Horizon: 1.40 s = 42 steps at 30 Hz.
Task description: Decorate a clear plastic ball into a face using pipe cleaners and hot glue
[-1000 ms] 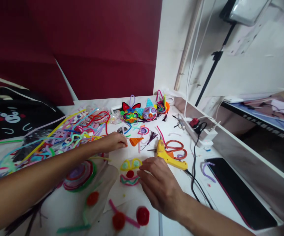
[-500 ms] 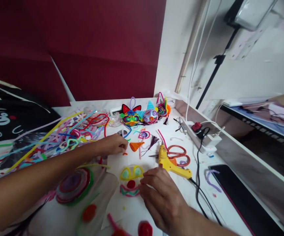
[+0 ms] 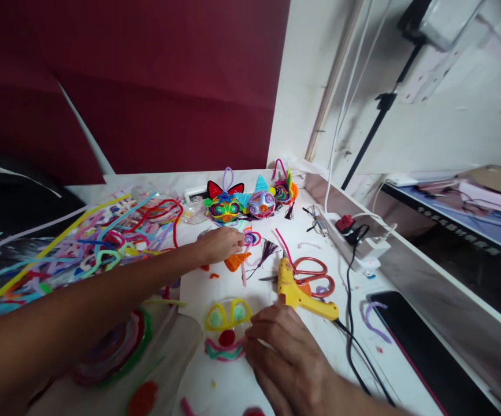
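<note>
A clown face of bent pipe cleaners (image 3: 226, 337) lies on white paper, with yellow eye rings, a red nose and a pink and teal mouth. My right hand (image 3: 287, 352) is at its right edge, fingers curled against it; their tips are partly hidden. Farther back, my left hand (image 3: 222, 242) reaches over the table with its fingers drawn together. Whatever they may hold is hidden. Just below those fingers is an orange cone-shaped piece (image 3: 233, 263). A purple tassel (image 3: 268, 249) and a pink-and-purple coil (image 3: 252, 238) lie to its right.
A yellow glue gun (image 3: 304, 297) and orange-handled scissors (image 3: 315, 274) lie right of the paper. Behind stand several decorated balls (image 3: 262, 204). A pipe cleaner heap (image 3: 98, 231) covers the left. A phone (image 3: 427, 346) and power strip (image 3: 345, 237) are at right.
My left hand has moved right and slightly away from me, from the small orange bits to above the orange cone. My right hand stays beside the clown face. The view has shifted slightly.
</note>
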Each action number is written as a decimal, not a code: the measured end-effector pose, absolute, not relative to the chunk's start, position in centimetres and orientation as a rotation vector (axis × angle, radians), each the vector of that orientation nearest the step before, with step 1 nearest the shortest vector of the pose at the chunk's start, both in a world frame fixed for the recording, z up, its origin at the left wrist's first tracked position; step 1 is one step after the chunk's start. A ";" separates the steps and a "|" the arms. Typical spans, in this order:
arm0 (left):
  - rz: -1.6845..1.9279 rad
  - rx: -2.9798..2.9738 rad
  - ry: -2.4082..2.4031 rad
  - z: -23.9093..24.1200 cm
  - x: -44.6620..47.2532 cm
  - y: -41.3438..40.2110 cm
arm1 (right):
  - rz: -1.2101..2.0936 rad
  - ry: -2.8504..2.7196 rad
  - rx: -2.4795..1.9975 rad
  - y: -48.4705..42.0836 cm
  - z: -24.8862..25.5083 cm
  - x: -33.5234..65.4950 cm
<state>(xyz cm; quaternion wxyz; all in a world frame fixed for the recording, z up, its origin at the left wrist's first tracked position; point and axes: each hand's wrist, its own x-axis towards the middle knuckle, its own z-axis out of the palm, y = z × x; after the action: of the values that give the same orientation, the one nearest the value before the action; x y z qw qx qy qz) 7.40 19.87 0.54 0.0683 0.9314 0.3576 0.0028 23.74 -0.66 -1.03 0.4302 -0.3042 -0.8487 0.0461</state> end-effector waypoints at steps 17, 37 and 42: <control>0.204 2.715 1.279 2.9 6.0 21.9 | 0.101 -2.108 -0.753 -0.8 -0.4 23.7; 0.266 2.557 1.262 3.0 3.5 22.4 | 0.119 -2.129 -0.761 -0.9 -0.7 23.8; 0.245 2.610 1.137 1.3 5.7 22.7 | 0.106 -2.140 -0.756 -0.8 -0.8 23.8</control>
<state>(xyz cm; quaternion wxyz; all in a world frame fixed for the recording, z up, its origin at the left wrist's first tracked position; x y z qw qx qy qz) 5.65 22.66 1.33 0.1416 0.9042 0.3939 0.0848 23.82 -0.84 -0.82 0.4213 -0.3018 -0.8542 0.0425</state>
